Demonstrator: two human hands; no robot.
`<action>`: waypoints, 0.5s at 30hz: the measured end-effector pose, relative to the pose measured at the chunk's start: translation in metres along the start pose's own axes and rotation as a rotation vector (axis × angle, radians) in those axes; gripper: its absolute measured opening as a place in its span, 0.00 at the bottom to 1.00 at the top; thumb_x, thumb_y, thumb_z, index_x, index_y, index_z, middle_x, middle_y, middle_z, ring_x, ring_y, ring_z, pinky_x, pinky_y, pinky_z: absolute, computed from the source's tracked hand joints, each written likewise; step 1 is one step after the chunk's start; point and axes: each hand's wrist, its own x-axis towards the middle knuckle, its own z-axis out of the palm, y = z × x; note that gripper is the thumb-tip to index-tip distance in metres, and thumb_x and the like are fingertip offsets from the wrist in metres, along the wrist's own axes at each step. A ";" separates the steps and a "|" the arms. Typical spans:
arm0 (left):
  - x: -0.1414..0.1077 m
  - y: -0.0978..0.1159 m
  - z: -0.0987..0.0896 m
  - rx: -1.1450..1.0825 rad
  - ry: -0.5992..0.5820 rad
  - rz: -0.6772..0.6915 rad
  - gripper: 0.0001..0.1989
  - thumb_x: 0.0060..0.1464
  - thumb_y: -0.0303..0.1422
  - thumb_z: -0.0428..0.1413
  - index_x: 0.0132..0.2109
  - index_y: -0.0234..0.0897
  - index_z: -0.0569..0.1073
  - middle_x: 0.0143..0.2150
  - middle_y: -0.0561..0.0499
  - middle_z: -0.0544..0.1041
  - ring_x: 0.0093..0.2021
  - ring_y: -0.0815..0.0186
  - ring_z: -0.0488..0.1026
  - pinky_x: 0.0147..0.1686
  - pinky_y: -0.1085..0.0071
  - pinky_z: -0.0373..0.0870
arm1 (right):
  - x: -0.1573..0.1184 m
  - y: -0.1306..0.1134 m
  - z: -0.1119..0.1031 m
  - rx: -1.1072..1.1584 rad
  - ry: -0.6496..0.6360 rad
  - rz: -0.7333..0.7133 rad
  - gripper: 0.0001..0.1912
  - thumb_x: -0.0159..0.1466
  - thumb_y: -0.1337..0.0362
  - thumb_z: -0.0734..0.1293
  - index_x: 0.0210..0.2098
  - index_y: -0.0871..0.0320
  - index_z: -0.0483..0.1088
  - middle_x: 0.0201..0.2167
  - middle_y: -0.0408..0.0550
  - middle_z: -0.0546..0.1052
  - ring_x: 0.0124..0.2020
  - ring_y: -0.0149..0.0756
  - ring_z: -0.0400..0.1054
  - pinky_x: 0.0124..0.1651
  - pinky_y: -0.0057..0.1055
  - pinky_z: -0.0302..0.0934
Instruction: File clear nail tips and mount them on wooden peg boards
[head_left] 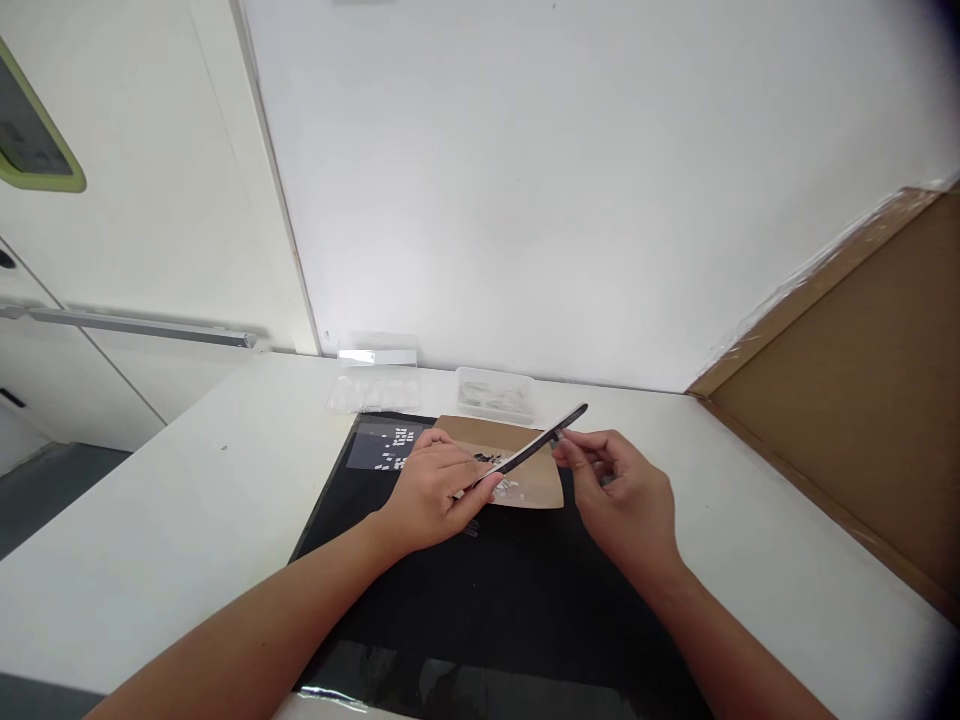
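Brown card (pixel 536 480) lies under the tweezers (pixel 534 448), both hands' (pixel 435 490) grip pinching them.

clear plastic trays (pixel 496 394) by wall; cardboard sheet (pixel 855 390) right.

**Two bare arms, nothing worn**

Both forearms are bare up to the picture edge; no sleeve covers them. The left hand (pixel 435 490) and the right hand (pixel 622 500) have no glove. Fingernails are short and plain. I cannot see a ring, a watch or a bracelet on either one.
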 end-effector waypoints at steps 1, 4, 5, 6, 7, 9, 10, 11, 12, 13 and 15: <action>0.000 0.000 0.000 -0.011 -0.001 -0.002 0.13 0.68 0.30 0.56 0.32 0.39 0.78 0.27 0.54 0.81 0.28 0.68 0.75 0.44 0.62 0.64 | 0.004 0.004 -0.001 0.009 0.021 0.025 0.14 0.68 0.49 0.68 0.44 0.51 0.77 0.35 0.44 0.84 0.28 0.38 0.74 0.32 0.33 0.66; 0.000 0.002 0.000 -0.048 0.002 -0.007 0.14 0.68 0.30 0.55 0.32 0.39 0.78 0.27 0.54 0.81 0.28 0.68 0.75 0.44 0.63 0.64 | 0.010 0.012 -0.001 0.054 0.056 0.059 0.14 0.68 0.50 0.68 0.43 0.52 0.77 0.37 0.45 0.84 0.32 0.39 0.77 0.33 0.32 0.67; 0.000 0.003 0.000 -0.061 0.007 -0.009 0.14 0.68 0.30 0.55 0.32 0.39 0.78 0.27 0.55 0.81 0.29 0.68 0.76 0.44 0.63 0.64 | 0.009 0.012 0.000 0.063 0.059 0.056 0.14 0.68 0.50 0.68 0.43 0.52 0.76 0.37 0.45 0.84 0.32 0.39 0.77 0.33 0.32 0.67; 0.001 0.004 -0.001 -0.073 0.013 -0.012 0.14 0.68 0.29 0.56 0.32 0.39 0.78 0.27 0.55 0.81 0.29 0.69 0.76 0.44 0.63 0.64 | 0.007 0.012 0.001 0.069 0.050 0.043 0.14 0.69 0.50 0.68 0.43 0.52 0.76 0.36 0.46 0.84 0.32 0.39 0.77 0.33 0.32 0.66; 0.001 0.004 -0.001 -0.087 0.020 -0.018 0.14 0.68 0.29 0.56 0.32 0.39 0.78 0.28 0.55 0.81 0.29 0.69 0.76 0.44 0.63 0.64 | 0.004 0.010 0.003 0.073 0.030 0.020 0.14 0.69 0.50 0.68 0.43 0.52 0.76 0.36 0.46 0.84 0.31 0.39 0.77 0.33 0.32 0.66; 0.002 0.005 -0.002 -0.121 0.033 -0.043 0.14 0.68 0.29 0.56 0.31 0.39 0.78 0.27 0.56 0.81 0.29 0.69 0.77 0.44 0.64 0.64 | -0.004 0.006 0.008 0.086 -0.034 -0.052 0.13 0.70 0.50 0.68 0.43 0.52 0.76 0.34 0.45 0.83 0.30 0.38 0.76 0.34 0.33 0.67; 0.002 0.005 -0.002 -0.141 0.037 -0.066 0.15 0.68 0.29 0.56 0.31 0.39 0.78 0.27 0.57 0.81 0.29 0.69 0.77 0.44 0.64 0.64 | -0.008 0.004 0.010 0.102 -0.070 -0.088 0.13 0.70 0.51 0.67 0.44 0.52 0.76 0.34 0.45 0.83 0.30 0.38 0.76 0.35 0.34 0.67; 0.003 0.006 -0.002 -0.164 0.036 -0.096 0.15 0.68 0.30 0.56 0.31 0.39 0.79 0.27 0.57 0.81 0.29 0.69 0.77 0.44 0.64 0.64 | -0.011 0.002 0.012 0.122 -0.096 -0.110 0.12 0.70 0.51 0.67 0.44 0.51 0.76 0.35 0.45 0.83 0.31 0.38 0.76 0.36 0.34 0.67; 0.003 0.006 -0.002 -0.189 0.032 -0.132 0.16 0.68 0.30 0.56 0.30 0.39 0.79 0.27 0.57 0.81 0.29 0.69 0.77 0.44 0.64 0.64 | -0.013 0.001 0.013 0.145 -0.106 -0.113 0.12 0.70 0.51 0.67 0.43 0.51 0.75 0.35 0.45 0.83 0.32 0.38 0.76 0.36 0.34 0.67; 0.003 0.007 -0.003 -0.215 0.023 -0.167 0.16 0.69 0.31 0.56 0.30 0.40 0.79 0.27 0.57 0.82 0.29 0.69 0.77 0.44 0.64 0.65 | -0.014 0.000 0.014 0.170 -0.102 -0.098 0.12 0.70 0.51 0.68 0.43 0.51 0.74 0.35 0.45 0.83 0.33 0.39 0.77 0.36 0.34 0.68; 0.004 0.008 -0.003 -0.263 -0.006 -0.227 0.18 0.69 0.32 0.55 0.29 0.40 0.79 0.27 0.56 0.82 0.30 0.68 0.77 0.45 0.64 0.65 | -0.011 0.003 0.014 0.231 -0.068 -0.031 0.13 0.69 0.50 0.69 0.41 0.52 0.72 0.35 0.46 0.83 0.35 0.40 0.78 0.37 0.35 0.69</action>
